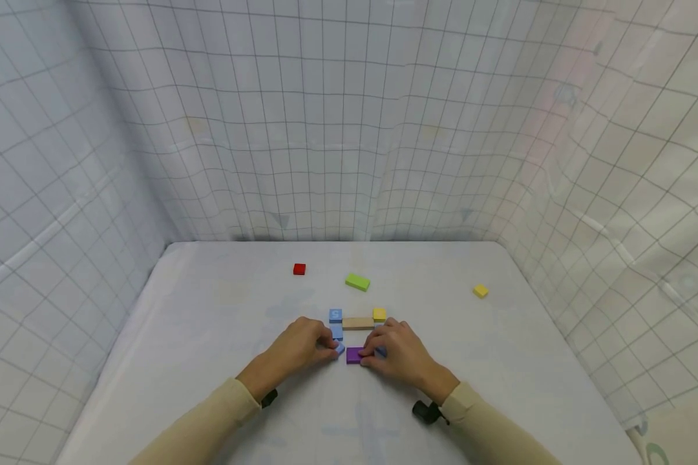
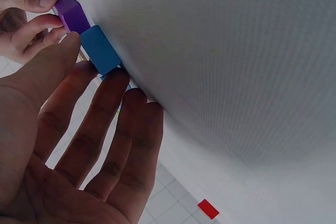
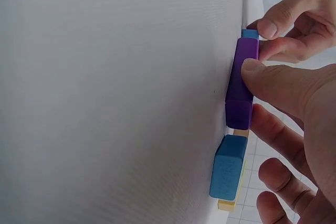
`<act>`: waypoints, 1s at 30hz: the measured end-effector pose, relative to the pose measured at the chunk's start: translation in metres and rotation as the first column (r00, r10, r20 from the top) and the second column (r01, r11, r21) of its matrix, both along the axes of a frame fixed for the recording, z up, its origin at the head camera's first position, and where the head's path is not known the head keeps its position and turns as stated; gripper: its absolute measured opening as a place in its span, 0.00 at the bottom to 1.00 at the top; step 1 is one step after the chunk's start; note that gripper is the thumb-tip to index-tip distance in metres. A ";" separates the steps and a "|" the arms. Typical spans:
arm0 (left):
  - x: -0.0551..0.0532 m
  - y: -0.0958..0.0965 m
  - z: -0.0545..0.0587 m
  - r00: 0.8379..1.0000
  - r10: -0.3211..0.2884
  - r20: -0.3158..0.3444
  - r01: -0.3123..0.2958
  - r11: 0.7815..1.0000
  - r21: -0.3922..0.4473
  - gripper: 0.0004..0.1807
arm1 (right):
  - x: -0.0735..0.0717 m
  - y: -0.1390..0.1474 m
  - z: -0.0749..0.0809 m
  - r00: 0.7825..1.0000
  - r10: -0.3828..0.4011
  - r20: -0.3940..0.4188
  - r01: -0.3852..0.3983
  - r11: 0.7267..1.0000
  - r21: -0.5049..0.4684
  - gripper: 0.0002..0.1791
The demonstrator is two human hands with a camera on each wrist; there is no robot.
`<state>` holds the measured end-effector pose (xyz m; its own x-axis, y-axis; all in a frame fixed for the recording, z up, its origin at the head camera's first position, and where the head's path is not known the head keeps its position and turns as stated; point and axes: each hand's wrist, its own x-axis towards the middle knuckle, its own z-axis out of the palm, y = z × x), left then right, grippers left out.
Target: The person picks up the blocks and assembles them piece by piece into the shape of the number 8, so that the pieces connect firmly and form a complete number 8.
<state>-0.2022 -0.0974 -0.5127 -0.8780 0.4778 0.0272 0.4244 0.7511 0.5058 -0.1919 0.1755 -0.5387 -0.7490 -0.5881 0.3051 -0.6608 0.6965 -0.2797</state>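
Observation:
My left hand (image 1: 298, 343) pinches a small blue block (image 2: 101, 50) between thumb and fingers, low at the white table surface. In the head view that block is turned at an angle and partly covered by my fingertips. My right hand (image 1: 404, 356) pinches a longer purple block (image 3: 241, 74) with thumb and forefinger, its other fingers spread loosely. The purple block lies just right of the blue one. Another blue block (image 3: 229, 166) stands on the table beside my right fingers, mostly hidden from the head view.
Behind my hands, a wooden bar (image 1: 357, 323) lies between blue blocks (image 1: 335, 315) on the left and a yellow block (image 1: 379, 314) on the right. Farther back are a red block (image 1: 299, 268) and a green block (image 1: 357, 282). Another yellow block (image 1: 480, 291) lies far right.

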 end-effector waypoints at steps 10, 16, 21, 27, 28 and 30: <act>0.000 0.000 0.001 1.000 0.008 0.007 -0.008 1.000 -0.014 0.06 | -0.001 -0.002 -0.003 0.999 -0.020 0.033 0.021 0.999 -0.035 0.06; 0.000 0.000 0.000 1.000 0.009 0.005 -0.009 1.000 -0.019 0.06 | 0.000 -0.003 -0.002 0.999 -0.020 0.033 0.022 0.999 -0.050 0.06; 0.000 0.000 -0.001 1.000 0.003 0.003 -0.003 1.000 -0.003 0.06 | 0.000 -0.003 -0.003 1.000 -0.025 0.018 0.026 0.999 -0.039 0.07; 0.002 -0.001 -0.002 1.000 -0.009 -0.014 0.009 1.000 0.010 0.06 | 0.000 -0.003 -0.004 1.000 -0.019 0.012 0.020 0.999 -0.033 0.07; 0.002 -0.001 -0.001 1.000 -0.009 -0.017 0.009 1.000 0.012 0.06 | 0.000 -0.003 -0.004 1.000 -0.019 0.008 0.019 0.999 -0.033 0.07; 0.003 -0.001 -0.001 1.000 -0.007 -0.026 0.008 1.000 0.017 0.06 | 0.000 -0.003 -0.003 1.000 -0.020 0.001 0.020 0.999 -0.031 0.07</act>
<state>-0.1996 -0.0980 -0.5133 -0.8734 0.4836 0.0578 0.4430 0.7394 0.5070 -0.1918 0.1729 -0.5416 -0.7606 -0.5634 0.3226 -0.6468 0.7005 -0.3016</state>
